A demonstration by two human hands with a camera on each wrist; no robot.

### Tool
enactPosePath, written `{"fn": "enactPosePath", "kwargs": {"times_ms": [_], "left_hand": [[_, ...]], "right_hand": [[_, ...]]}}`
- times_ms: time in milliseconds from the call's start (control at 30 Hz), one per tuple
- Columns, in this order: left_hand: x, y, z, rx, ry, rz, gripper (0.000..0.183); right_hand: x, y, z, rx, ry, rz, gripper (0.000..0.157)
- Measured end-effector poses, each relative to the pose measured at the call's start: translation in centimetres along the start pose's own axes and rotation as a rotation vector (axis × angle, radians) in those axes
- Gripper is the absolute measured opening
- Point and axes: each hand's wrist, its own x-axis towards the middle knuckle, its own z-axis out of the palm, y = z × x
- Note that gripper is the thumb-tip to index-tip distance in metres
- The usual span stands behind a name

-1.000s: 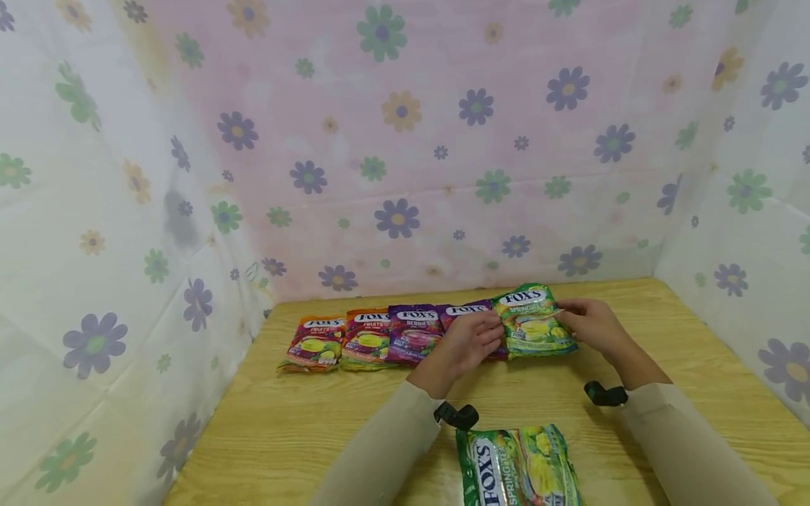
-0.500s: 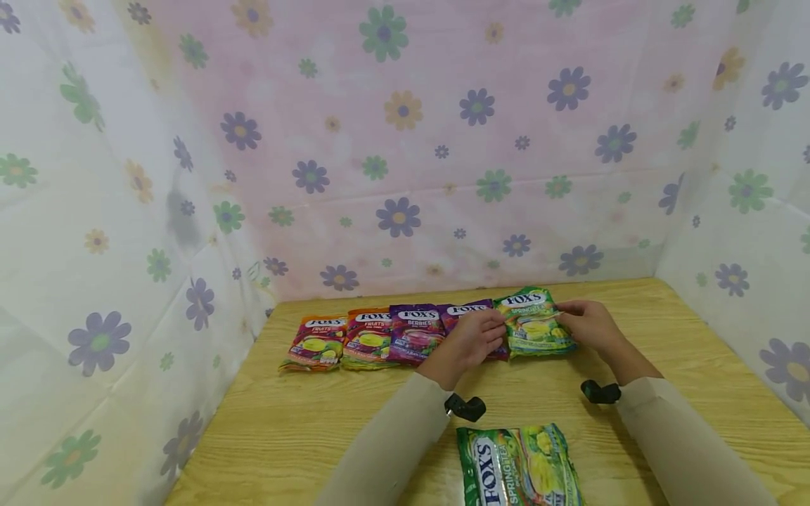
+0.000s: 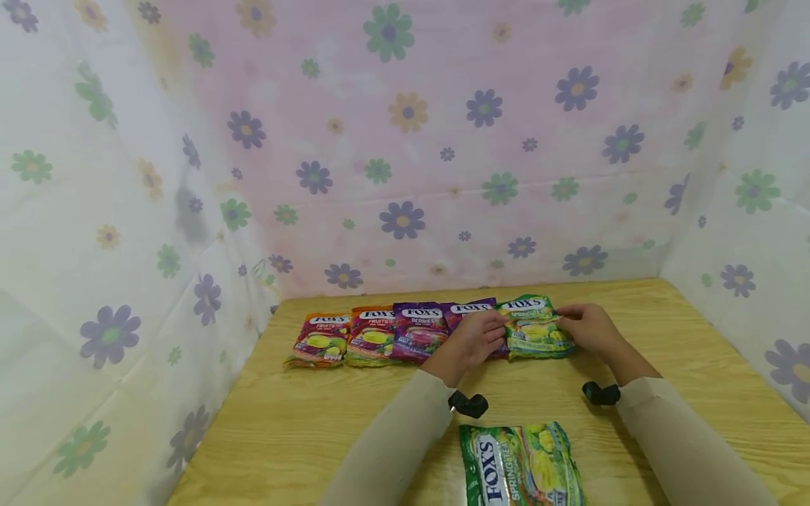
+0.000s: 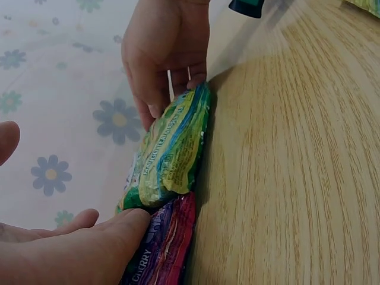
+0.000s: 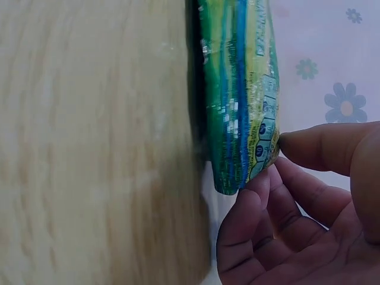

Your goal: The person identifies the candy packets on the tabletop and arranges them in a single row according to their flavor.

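Note:
A green Fox's Spring Tea candy bag [image 3: 534,329] sits at the right end of a row of candy bags. My right hand [image 3: 592,330] pinches its right edge between thumb and fingers, as the right wrist view [image 5: 246,119] of the bag also shows. With fingers fairly straight, my left hand [image 3: 471,343] touches where the green bag meets a purple Berries bag [image 3: 470,308], partly covering the latter. In the left wrist view, the green bag [image 4: 169,154] adjoins the purple one [image 4: 160,243].
Another purple Berries bag [image 3: 418,332] and two orange Fruits bags [image 3: 323,341] continue the row leftward. A second green Spring Tea bag [image 3: 525,464] lies sideways near the front of the wooden table [image 3: 304,436]. Flowered cloth [image 3: 405,176] walls the back and sides.
The green bag's top has come down and back, so it stands nearer level with the row. My right hand keeps its pinch; the left hand stays at the join. The head view shifted slightly.

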Motion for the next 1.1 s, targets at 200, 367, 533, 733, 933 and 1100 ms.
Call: {"fn": "enactPosePath", "kwargs": {"times_ms": [200, 367, 533, 733, 933, 1100], "left_hand": [[0.1, 0.2, -0.1, 0.006, -0.008, 0.001, 0.071], [0.2, 0.4, -0.2, 0.020, -0.013, 0.005, 0.067], [0.0, 0.5, 0.1, 0.018, 0.003, -0.005, 0.071], [-0.5, 0.5, -0.2, 0.006, -0.002, -0.007, 0.066], [-0.5, 0.2, -0.6, -0.002, 0.000, -0.008, 0.067], [-0.5, 0.1, -0.5, -0.008, 0.007, -0.019, 0.078]], "right_hand": [[0.1, 0.3, 0.0, -0.012, -0.016, -0.006, 0.045], [0.0, 0.2, -0.2, 0.000, -0.061, -0.001, 0.049], [-0.5, 0.2, -0.5, 0.013, -0.091, 0.013, 0.053], [-1.1, 0.2, -0.7, 0.023, -0.127, 0.007, 0.053], [-1.2, 0.0, -0.7, 0.022, -0.142, 0.000, 0.052], [-1.2, 0.2, -0.6, 0.025, -0.153, 0.002, 0.052]]}}
